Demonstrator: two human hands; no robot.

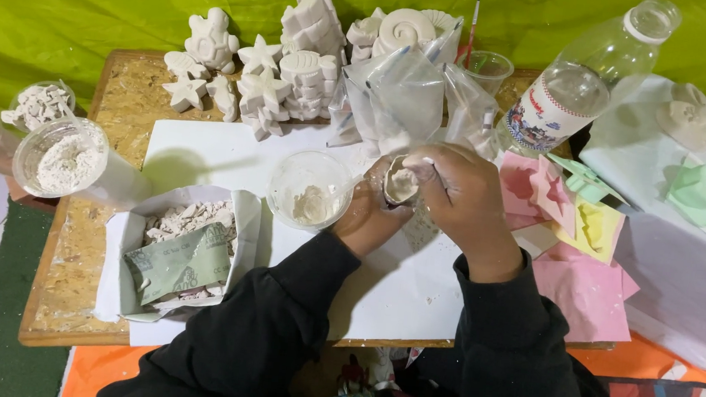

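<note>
Small mould point(399, 184), plaster-filled, sits pinched in the left hand point(368, 216); right hand point(458, 190) grips perhaps a stick; tilting it could spill onto the paper point(206, 149).

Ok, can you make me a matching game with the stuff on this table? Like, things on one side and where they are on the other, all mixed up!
Things:
1. white plaster shapes
2. clear plastic bottle
3. pink mould
4. white box of broken plaster pieces

Places:
A. lying on its side at the far right of the board
B. near left, beside the left sleeve
C. stacked along the back edge, against the green cloth
D. just right of the right hand

Pairs: 1-C, 2-A, 3-D, 4-B
</note>
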